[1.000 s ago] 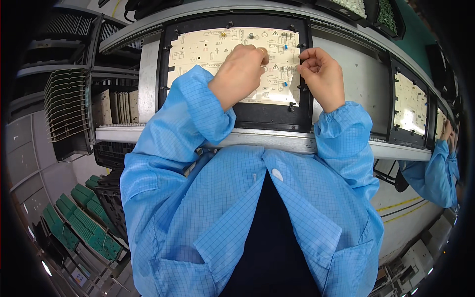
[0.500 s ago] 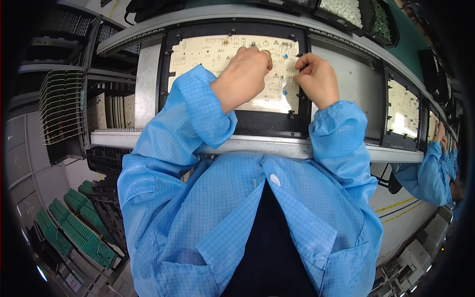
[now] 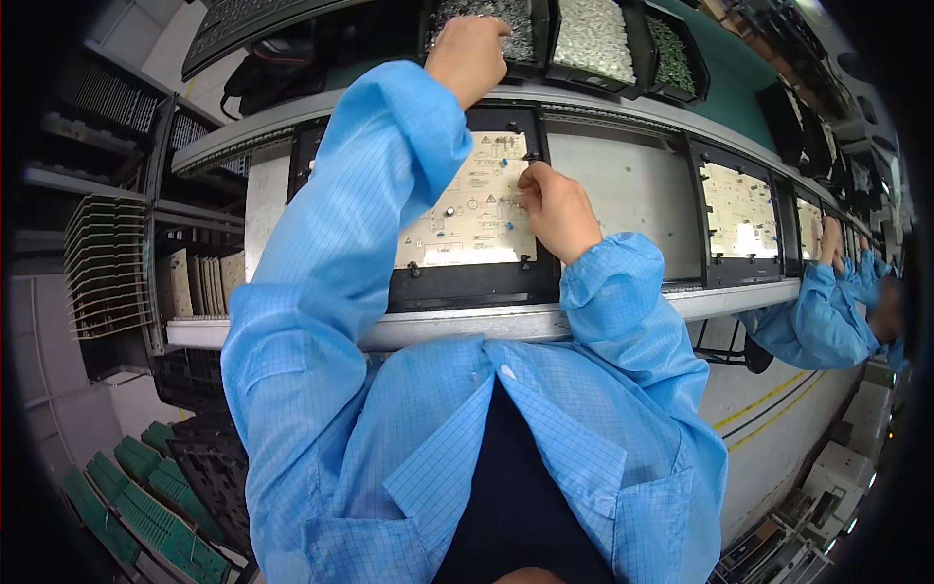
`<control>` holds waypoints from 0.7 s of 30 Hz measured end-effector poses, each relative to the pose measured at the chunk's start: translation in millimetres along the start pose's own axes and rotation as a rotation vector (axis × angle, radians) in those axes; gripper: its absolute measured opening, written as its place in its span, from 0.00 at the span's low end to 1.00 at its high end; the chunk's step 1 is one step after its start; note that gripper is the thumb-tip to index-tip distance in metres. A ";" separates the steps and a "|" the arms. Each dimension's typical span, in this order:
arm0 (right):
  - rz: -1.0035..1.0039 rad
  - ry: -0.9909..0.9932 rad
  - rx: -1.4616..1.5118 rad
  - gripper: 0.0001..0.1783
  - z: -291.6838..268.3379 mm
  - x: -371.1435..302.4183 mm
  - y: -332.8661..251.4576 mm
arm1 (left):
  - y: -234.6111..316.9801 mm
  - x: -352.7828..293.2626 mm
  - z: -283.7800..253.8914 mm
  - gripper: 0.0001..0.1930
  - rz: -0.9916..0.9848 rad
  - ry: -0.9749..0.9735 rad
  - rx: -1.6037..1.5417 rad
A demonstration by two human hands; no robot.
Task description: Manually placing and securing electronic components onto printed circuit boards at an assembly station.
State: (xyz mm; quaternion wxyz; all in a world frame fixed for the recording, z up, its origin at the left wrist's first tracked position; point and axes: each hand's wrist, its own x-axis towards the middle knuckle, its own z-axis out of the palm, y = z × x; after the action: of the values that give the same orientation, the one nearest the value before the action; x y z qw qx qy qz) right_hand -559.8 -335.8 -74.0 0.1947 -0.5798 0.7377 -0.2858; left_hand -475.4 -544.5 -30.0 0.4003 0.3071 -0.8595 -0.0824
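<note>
My left hand (image 3: 469,58) reaches over a black bin of small grey and dark parts (image 3: 523,39) beyond the far rail. Its fingertips are hidden among the parts, so their grip does not show. My right hand (image 3: 562,212) is at the right edge of a cream circuit board (image 3: 457,243), thumb and fingers pinched together. Whatever lies in that pinch is too small to make out. The board lies in a black frame (image 3: 477,284) with small black clips. A few small blue components (image 3: 510,226) stand on it; my left sleeve covers its left part.
More bins hold white parts (image 3: 593,44) and green parts (image 3: 673,58). Metal rails (image 3: 467,326) run along the line. Another framed board (image 3: 741,209) lies to the right, with a co-worker's blue sleeve (image 3: 827,316) beyond. Board racks (image 3: 107,268) stand at left.
My left hand has left the board and gone up to the bin of grey parts. My right hand remains pinched at the board's right edge. The whole view has shifted.
</note>
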 end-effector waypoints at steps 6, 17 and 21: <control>-0.055 0.185 0.060 0.07 -69.1 25.2 30.3 | 28.0 -4.5 -8.2 0.21 0.218 -0.150 0.024; 0.073 0.628 -0.256 0.10 -177.3 171.5 183.1 | 89.4 52.4 102.1 0.11 0.201 -0.516 0.113; 0.066 0.529 -0.315 0.11 -177.2 188.3 183.8 | 87.0 39.2 117.3 0.10 0.210 -0.489 0.050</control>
State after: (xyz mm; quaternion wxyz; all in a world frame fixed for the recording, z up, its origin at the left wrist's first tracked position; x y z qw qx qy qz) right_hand -853.7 -452.9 -49.8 -0.0871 -0.4841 0.8164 -0.3025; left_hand -621.5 -510.7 -49.4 0.1795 0.1971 -0.9595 -0.0908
